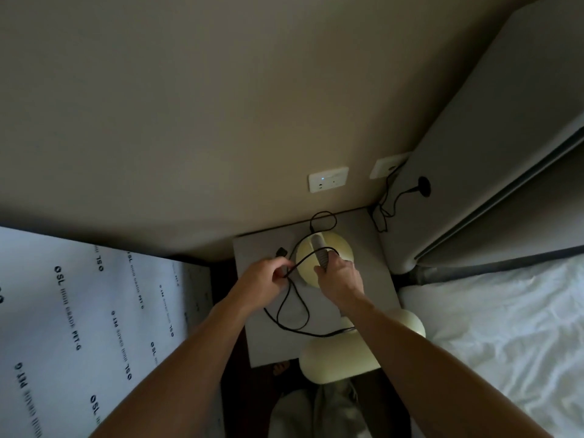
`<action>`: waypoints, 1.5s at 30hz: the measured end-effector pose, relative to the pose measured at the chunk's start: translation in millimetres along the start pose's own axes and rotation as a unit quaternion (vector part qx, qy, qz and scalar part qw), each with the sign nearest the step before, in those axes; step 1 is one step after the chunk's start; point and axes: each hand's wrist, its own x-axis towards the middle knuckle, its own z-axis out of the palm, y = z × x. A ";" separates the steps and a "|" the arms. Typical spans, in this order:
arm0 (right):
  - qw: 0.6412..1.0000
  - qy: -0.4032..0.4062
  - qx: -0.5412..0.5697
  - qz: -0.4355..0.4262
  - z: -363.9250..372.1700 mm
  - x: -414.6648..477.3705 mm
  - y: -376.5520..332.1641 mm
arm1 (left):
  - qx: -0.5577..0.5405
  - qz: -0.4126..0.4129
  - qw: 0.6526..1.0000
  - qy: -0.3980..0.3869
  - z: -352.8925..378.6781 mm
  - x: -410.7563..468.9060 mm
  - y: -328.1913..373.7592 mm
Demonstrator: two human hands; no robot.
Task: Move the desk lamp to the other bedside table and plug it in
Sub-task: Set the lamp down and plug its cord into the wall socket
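A: From the head camera, where was the desk lamp (319, 257)?

B: Its cream base sat on the grey bedside table (376, 289), close to the wall, between the bed (505, 327) and a printed plastic sheet (79, 311).

A: And the hands?

B: The right hand (339, 276) was wrapped around the lamp's ribbed neck. The left hand (264, 278) pinched the black cord (290, 317), which looped across the tabletop, the plug (280, 251) lying just beyond the fingers.

A: Any socket?

B: A white wall outlet (328, 179) sat above the table.
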 end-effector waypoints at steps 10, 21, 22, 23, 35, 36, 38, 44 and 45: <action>0.995 -0.076 0.063 0.003 -0.5 20.9 -24.6 | -0.043 -0.007 0.996 0.082 0.9 -11.1 -23.0; 1.000 -0.012 0.022 -0.006 5.3 8.2 -17.8 | -0.147 -0.078 0.982 0.088 -23.7 -54.9 -48.0; 1.000 -0.006 0.010 -0.003 1.5 9.0 -17.5 | -0.161 -0.086 0.979 0.092 -25.6 -57.9 -48.6; 1.000 0.001 -0.005 -0.001 -0.6 10.6 -14.6 | -0.170 -0.090 0.976 0.098 -25.9 -58.3 -49.2; 0.950 -0.184 0.077 -0.239 -57.6 -87.3 -147.3 | -0.106 -0.039 0.964 0.242 -115.2 -141.4 -19.1; 0.934 -0.180 0.066 -0.302 -63.4 -99.4 -167.3 | -0.117 -0.037 0.964 0.237 -121.4 -142.9 -13.8; 0.897 -0.142 0.041 -0.416 -75.0 -127.0 -208.2 | -0.091 -0.025 0.969 0.228 -132.7 -151.0 -5.3; 0.863 -0.089 0.142 -0.477 -121.9 -189.9 -302.1 | -0.152 -0.008 0.944 0.293 -172.9 -184.4 -4.0; 0.860 -0.083 0.160 -0.476 -130.4 -195.6 -308.4 | -0.176 -0.010 0.933 0.312 -180.6 -190.0 -6.4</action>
